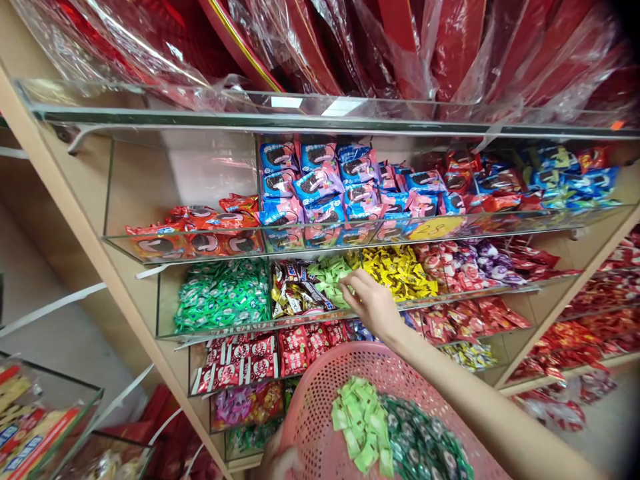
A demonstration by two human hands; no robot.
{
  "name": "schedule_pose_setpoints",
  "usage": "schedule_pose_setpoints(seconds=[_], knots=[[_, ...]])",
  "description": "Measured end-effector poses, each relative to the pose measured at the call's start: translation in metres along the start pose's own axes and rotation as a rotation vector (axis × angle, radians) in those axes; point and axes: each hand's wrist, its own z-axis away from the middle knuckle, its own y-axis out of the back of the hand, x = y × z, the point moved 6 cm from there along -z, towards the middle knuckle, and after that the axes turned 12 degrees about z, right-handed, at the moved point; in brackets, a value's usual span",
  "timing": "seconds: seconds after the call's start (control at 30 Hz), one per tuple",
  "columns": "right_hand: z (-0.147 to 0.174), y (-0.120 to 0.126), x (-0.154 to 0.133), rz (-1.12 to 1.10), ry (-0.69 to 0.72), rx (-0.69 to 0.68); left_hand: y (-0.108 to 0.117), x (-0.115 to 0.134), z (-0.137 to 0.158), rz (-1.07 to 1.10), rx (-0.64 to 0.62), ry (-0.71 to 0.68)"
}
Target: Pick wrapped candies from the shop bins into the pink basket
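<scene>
Holding the pink basket (306,400) at its left side, your left hand (278,460) is blurred and cut by the lower edge, but its fingers look closed on the wall there. Your right hand (373,305) is up at the shelf, over the glass front (300,322), with its fingers bent beside the light-green packets (327,277) — whether anything is pinched between them you cannot tell from here, since no packet shows clearly in the fingers. Those packets lie between the brown-and-gold packets (294,287) and the yellow packets (400,267), with the green packets (223,297) further left. Down in the basket, a light-green heap (363,423) sits right against dark-green wrapped sweets (425,433), your right forearm crossing above the basket's far side. The step in hand looks like picking at the light-green packets, and the matching heap in the basket suggests that this kind is already well represented there. From this pose, a sound pick would call for fingertips kept clear of the yellow neighbours, a light pinch on the wrappers, and a lift high enough to clear the glass — with the basket held level underneath, so the two heaps stay apart.
</scene>
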Motion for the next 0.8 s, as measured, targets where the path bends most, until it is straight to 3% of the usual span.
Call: schedule_pose_setpoints(seconds=[0.07,0.17,0.23,0.4,0.47,0.53,0.67,0.8], knots=[[0.023,0.021,0.000,-0.176,-0.012,0.102,0.002,-0.001,-0.002,-0.010,0.000,0.006],[0.065,0.021,0.007,-0.306,-0.114,0.032,0.006,0.001,-0.003,-0.033,-0.001,0.005],[0.097,-0.005,0.016,-0.340,-0.215,-0.126,0.010,0.003,-0.003,-0.051,0.002,-0.003],[0.169,-0.109,0.042,-0.411,-0.425,-0.619,0.013,0.003,-0.005,-0.079,0.009,-0.022],[0.185,-0.138,0.047,-0.404,-0.443,-0.745,0.010,0.000,-0.006,-0.080,0.004,-0.014],[0.192,-0.152,0.050,-0.377,-0.441,-0.781,0.006,-0.003,-0.007,-0.073,-0.009,-0.004],[0.201,-0.148,0.053,-0.276,-0.409,-0.763,0.002,-0.004,-0.007,-0.048,-0.022,0.001],[0.210,-0.122,0.068,-0.213,-0.331,-0.785,0.007,-0.001,-0.007,-0.040,0.009,-0.003]])
